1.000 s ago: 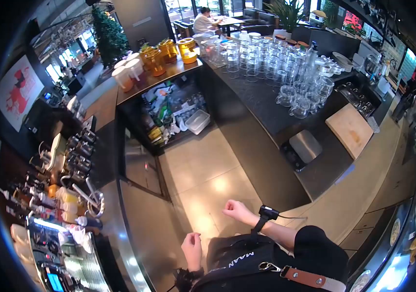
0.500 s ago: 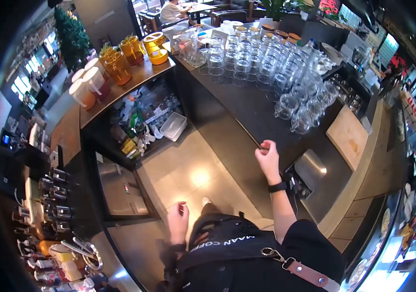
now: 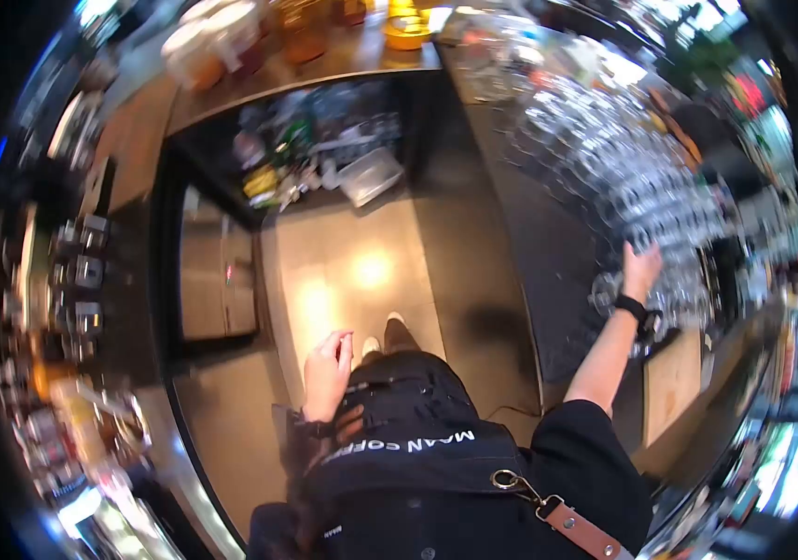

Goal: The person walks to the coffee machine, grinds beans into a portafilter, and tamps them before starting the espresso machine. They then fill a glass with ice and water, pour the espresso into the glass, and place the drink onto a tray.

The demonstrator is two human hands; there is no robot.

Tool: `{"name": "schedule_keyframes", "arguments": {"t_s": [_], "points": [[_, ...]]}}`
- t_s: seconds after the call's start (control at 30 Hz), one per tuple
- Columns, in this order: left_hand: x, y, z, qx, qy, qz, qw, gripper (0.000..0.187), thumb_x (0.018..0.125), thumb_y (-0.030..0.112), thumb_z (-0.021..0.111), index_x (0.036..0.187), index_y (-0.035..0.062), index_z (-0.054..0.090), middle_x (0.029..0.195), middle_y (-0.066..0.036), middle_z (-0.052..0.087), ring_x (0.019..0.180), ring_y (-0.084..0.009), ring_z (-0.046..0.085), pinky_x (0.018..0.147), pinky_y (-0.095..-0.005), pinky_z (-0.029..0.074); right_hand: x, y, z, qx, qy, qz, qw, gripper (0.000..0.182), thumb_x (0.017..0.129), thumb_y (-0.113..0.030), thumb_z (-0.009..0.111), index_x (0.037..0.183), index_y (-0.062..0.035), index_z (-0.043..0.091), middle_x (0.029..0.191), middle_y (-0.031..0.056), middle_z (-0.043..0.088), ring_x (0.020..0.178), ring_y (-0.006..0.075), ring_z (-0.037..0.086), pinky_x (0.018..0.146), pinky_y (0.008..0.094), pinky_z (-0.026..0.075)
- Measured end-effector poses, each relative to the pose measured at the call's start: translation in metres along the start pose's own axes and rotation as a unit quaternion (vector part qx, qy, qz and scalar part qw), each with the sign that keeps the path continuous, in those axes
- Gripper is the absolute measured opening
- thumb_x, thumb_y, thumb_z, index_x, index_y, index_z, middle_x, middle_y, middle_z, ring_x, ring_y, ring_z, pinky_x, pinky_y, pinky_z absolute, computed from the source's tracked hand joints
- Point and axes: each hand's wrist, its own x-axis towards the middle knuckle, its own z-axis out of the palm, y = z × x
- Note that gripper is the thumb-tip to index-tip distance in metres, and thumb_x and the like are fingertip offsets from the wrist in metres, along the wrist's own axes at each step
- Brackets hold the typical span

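My right hand [image 3: 642,268] reaches over the dark counter [image 3: 548,243] at the right, among the rows of clear glasses [image 3: 595,140]. Its fingertips are at the near glasses; motion blur hides whether they grip one. A black band circles that wrist. Low in front of my body, over the floor, my left hand [image 3: 328,373] is raised with its fingers curled together, and nothing can be made out in them. Below it is the black apron [image 3: 399,467] with white lettering.
A wooden board [image 3: 673,387] lies right of my right arm. Orange pitchers [image 3: 301,33] stand on the shelf top at the upper left. Under it are a clear plastic tub [image 3: 370,177] and assorted items. Metal containers [image 3: 88,271] line the left side.
The view has turned and shifted. My right hand has moved forward and right, from the counter's edge to the glasses. My left hand has risen slightly in front of my body.
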Motion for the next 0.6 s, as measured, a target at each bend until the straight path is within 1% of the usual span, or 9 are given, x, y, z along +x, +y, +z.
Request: {"name": "schedule_keyframes", "arguments": {"t_s": [0.07, 0.17, 0.27, 0.3, 0.37, 0.4, 0.47, 0.57, 0.6], "points": [[-0.006, -0.011, -0.002, 0.0, 0.029, -0.051, 0.998, 0.018, 0.087, 0.017, 0.053, 0.091, 0.0026, 0.063, 0.074, -0.015, 0.062, 0.065, -0.0278, 0.061, 0.06, -0.036, 0.047, 0.032, 0.029, 0.036, -0.027, -0.03, -0.022, 0.999, 0.081, 0.067, -0.05, 0.069, 0.124, 0.0018, 0.045, 0.12, 0.0247, 0.051, 0.112, 0.0391, 0.047, 0.097, 0.0437, 0.036], [-0.009, -0.026, 0.003, 0.021, 0.055, -0.106, 0.993, 0.017, 0.086, 0.016, 0.054, 0.091, 0.0023, 0.062, 0.078, -0.016, 0.063, 0.069, -0.0279, 0.062, 0.062, -0.0355, 0.048, 0.068, 0.048, 0.064, -0.062, -0.135, 0.041, 0.988, 0.089, 0.066, -0.055, 0.068, 0.132, -0.0035, 0.037, 0.124, 0.0245, 0.049, 0.114, 0.0413, 0.047, 0.096, 0.0445, 0.038], [0.0, -0.022, 0.003, 0.017, 0.058, -0.145, 0.988, 0.017, 0.084, 0.015, 0.055, 0.094, 0.0034, 0.061, 0.082, -0.016, 0.064, 0.072, -0.0285, 0.063, 0.065, -0.0355, 0.049, 0.079, 0.054, 0.072, -0.051, -0.159, 0.037, 0.985, 0.094, 0.067, -0.056, 0.068, 0.136, -0.0038, 0.031, 0.112, 0.0249, 0.057, 0.092, 0.0357, 0.061, 0.078, 0.0396, 0.049], [0.005, -0.018, 0.004, 0.013, 0.056, -0.158, 0.986, 0.017, 0.084, 0.015, 0.055, 0.095, 0.0037, 0.061, 0.082, -0.016, 0.064, 0.073, -0.0284, 0.063, 0.065, -0.0356, 0.049, 0.06, 0.0, 0.018, 0.039, -0.255, 0.133, 0.957, 0.093, 0.067, -0.055, 0.069, 0.134, -0.0012, 0.033, 0.108, 0.0251, 0.058, 0.089, 0.0343, 0.062, 0.073, 0.037, 0.05], [0.016, -0.014, 0.006, -0.014, 0.054, -0.159, 0.986, 0.017, 0.084, 0.016, 0.055, 0.095, 0.0044, 0.061, 0.08, -0.015, 0.064, 0.072, -0.0277, 0.063, 0.066, -0.0357, 0.049, 0.061, 0.0, 0.023, -0.02, -0.2, 0.09, 0.975, 0.09, 0.066, -0.054, 0.07, 0.13, 0.0003, 0.038, 0.104, 0.0251, 0.06, 0.086, 0.034, 0.063, 0.07, 0.0372, 0.051], [0.021, -0.014, 0.007, -0.016, 0.048, -0.152, 0.987, 0.018, 0.084, 0.016, 0.055, 0.095, 0.0046, 0.061, 0.079, -0.015, 0.064, 0.072, -0.0273, 0.063, 0.066, -0.0355, 0.049, 0.077, 0.04, 0.061, -0.068, -0.145, 0.028, 0.987, 0.086, 0.066, -0.054, 0.07, 0.127, 0.0, 0.042, 0.103, 0.0241, 0.061, 0.087, 0.0338, 0.063, 0.071, 0.0376, 0.051], [0.036, -0.006, 0.001, -0.031, 0.015, -0.15, 0.988, 0.02, 0.084, 0.017, 0.055, 0.097, 0.0038, 0.061, 0.077, -0.014, 0.063, 0.072, -0.0261, 0.063, 0.067, -0.0345, 0.049, 0.061, 0.019, 0.044, -0.081, -0.111, 0.0, 0.99, 0.083, 0.065, -0.055, 0.07, 0.124, -0.0013, 0.045, 0.106, 0.0211, 0.061, 0.093, 0.0348, 0.061, 0.077, 0.0407, 0.049], [0.056, -0.012, -0.007, -0.017, -0.027, -0.051, 0.998, 0.021, 0.083, 0.018, 0.056, 0.097, 0.0027, 0.06, 0.081, -0.014, 0.063, 0.073, -0.0251, 0.062, 0.068, -0.0339, 0.049, 0.012, -0.055, -0.032, -0.08, -0.064, -0.052, 0.993, 0.075, 0.068, -0.051, 0.069, 0.123, -0.0038, 0.047, 0.105, 0.0188, 0.061, 0.096, 0.0345, 0.059, 0.081, 0.0418, 0.046], [0.063, -0.017, -0.007, -0.035, -0.032, -0.027, 0.998, 0.019, 0.082, 0.012, 0.059, 0.096, -0.0001, 0.06, 0.075, -0.007, 0.06, 0.061, -0.0141, 0.055, 0.059, -0.0268, 0.046, -0.004, -0.069, -0.049, -0.03, -0.026, -0.082, 0.996, 0.072, 0.07, -0.048, 0.07, 0.122, -0.0042, 0.048, 0.102, 0.0168, 0.062, 0.089, 0.0317, 0.061, 0.074, 0.0388, 0.047]]}}
